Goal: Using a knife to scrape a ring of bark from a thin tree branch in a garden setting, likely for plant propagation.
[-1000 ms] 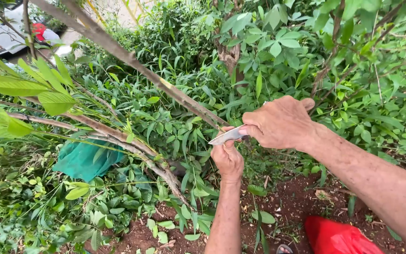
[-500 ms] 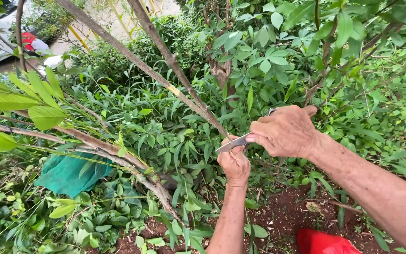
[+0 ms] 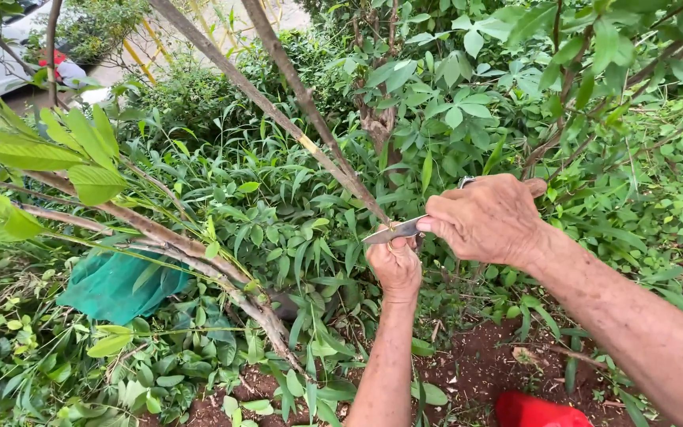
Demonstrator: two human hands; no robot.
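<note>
Our right hand (image 3: 488,219) gripping the knife (image 3: 393,231), blade pointing left, near level, our left hand (image 3: 394,267) clasping the slanting branch (image 3: 278,119) beneath.

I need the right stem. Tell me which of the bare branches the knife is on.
The thin branch running from top centre to the knife, gripped by the left hand; the others lie further left.

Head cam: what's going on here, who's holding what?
A person is working on a thin brown slanted branch among green shrubs. The right hand grips a small knife with a silvery metal blade, its blade laid against the branch's lower end. The left hand grips the stem just beneath the blade. A green mesh bag hangs on a thicker branch to the left, and a red object lies on the bare soil below.
</note>
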